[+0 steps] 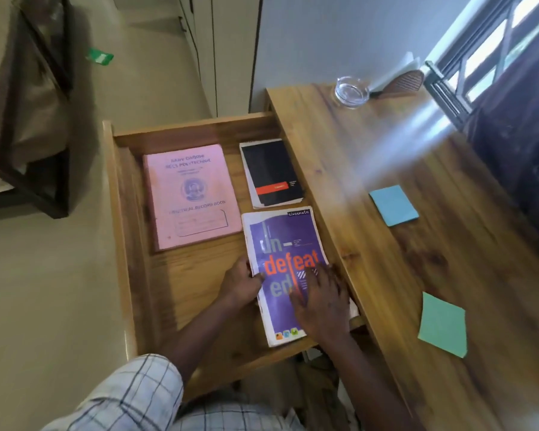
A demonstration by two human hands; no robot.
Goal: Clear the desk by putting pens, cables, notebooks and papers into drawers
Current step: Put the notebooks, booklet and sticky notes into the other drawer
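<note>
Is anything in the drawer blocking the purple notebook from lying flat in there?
Nothing visible does. The purple notebook lies on the drawer floor under the left hand and right hand, beside the pink record book and black notebook, overlapping neither.

Close head view, down onto drawer [184,293]

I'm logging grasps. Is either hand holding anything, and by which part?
The left hand grips the purple notebook by its left edge, thumb on the cover; the right hand only rests flat on the cover.
</note>
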